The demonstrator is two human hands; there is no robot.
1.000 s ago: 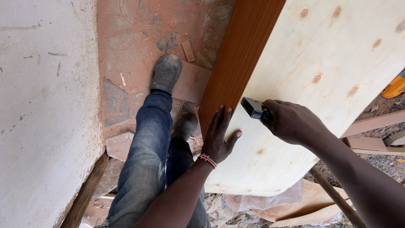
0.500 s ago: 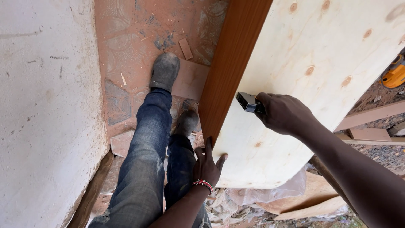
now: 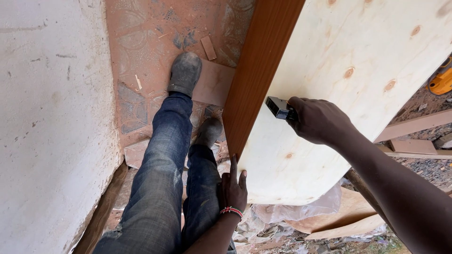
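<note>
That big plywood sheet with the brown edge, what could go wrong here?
The plywood sheet leans near the shoes, so a slip could pinch a foot. The left hand touches its lower edge, where fingers might get caught. The small black tool in the right hand could skid across the face.

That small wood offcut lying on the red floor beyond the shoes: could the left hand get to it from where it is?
Probably not as things stand. The left hand rests by the panel's brown edge; the offcut lies past both shoes.
</note>
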